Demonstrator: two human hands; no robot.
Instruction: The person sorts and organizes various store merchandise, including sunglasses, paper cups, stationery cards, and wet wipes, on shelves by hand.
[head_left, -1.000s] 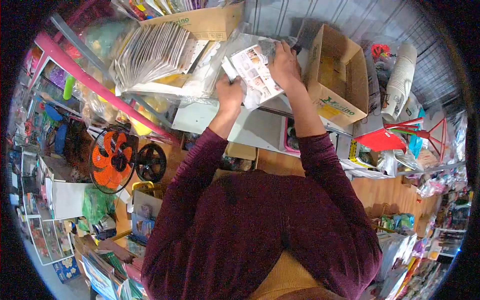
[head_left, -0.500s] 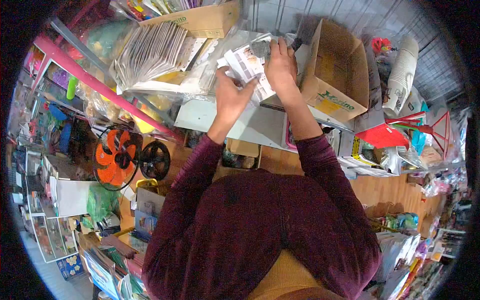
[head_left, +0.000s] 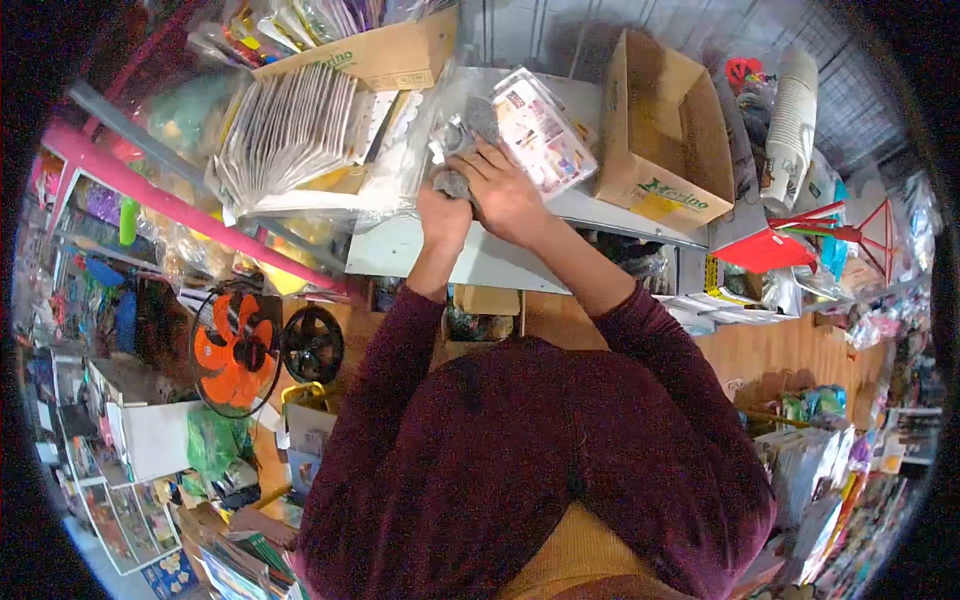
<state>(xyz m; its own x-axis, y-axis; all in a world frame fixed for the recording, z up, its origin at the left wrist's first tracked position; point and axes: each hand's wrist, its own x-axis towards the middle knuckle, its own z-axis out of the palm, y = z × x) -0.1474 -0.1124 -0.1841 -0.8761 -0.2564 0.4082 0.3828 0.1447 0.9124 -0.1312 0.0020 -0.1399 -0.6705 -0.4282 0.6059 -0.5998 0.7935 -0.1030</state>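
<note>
Close together over the white table [head_left: 390, 250], my two hands meet near clear plastic wrapping. My left hand [head_left: 444, 215] is closed around a small grey crumpled thing [head_left: 452, 184]. Just right of it, my right hand [head_left: 508, 196] lies over the plastic [head_left: 468, 105], its fingers bent toward the left hand; what is under them is hidden. A clear packet with printed pictures [head_left: 540, 135] lies to the right of my right hand. Left of the hands is a fanned row of white envelopes or cards [head_left: 290, 130].
An open cardboard box [head_left: 665, 150] stands to the right, with stacked paper cups [head_left: 790, 130] beyond it. Another carton [head_left: 400, 55] is at the back left. A pink bar [head_left: 170, 210] crosses the left side, above an orange fan [head_left: 235, 350].
Both hands have moved closer together, the right one down and left. The printed papers have left the hands, and a printed packet now lies flat. The grey thing is now at the left hand.
</note>
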